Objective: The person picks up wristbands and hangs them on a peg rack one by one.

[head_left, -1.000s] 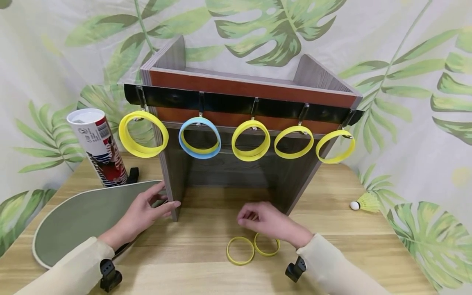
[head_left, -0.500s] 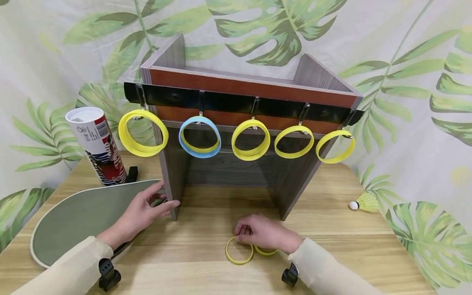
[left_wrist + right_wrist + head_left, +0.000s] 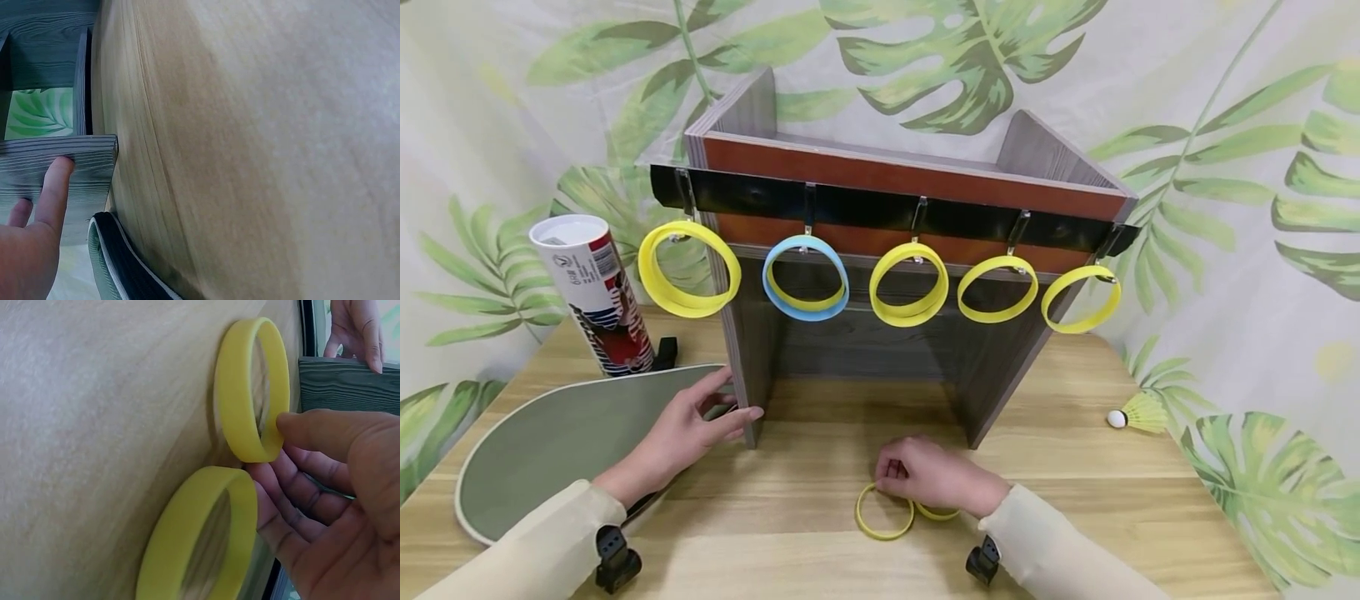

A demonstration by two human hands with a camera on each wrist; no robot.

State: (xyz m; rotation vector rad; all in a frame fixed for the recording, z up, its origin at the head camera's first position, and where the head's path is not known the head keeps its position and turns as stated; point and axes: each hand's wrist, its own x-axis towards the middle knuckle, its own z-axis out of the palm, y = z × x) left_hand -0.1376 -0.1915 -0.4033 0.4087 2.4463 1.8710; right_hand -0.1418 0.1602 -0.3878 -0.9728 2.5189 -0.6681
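My right hand (image 3: 938, 475) is down at the wooden table, pinching a yellow silicone wristband (image 3: 234, 394) at its near edge between thumb and fingers. In the right wrist view that band stands on its rim against the tabletop. Beside it lies a second yellow wristband (image 3: 169, 544), partly under the hand in the head view and close to the fingertips. My left hand (image 3: 688, 432) rests against the left side panel (image 3: 59, 169) of a grey wooden shelf, its thumb laid across the front edge and the other fingers on the outer face.
A black strip (image 3: 865, 204) with several hooks crosses the shelf's front; yellow wristbands (image 3: 880, 310) and a blue one (image 3: 812, 315) hang there. On the left are a printed tube (image 3: 598, 292) and a green-grey padded case (image 3: 561, 450). A shuttlecock (image 3: 1138, 412) lies right.
My right hand has moved down and slightly left to the wristbands on the table and taken hold of the left one. My left hand stays at the panel.
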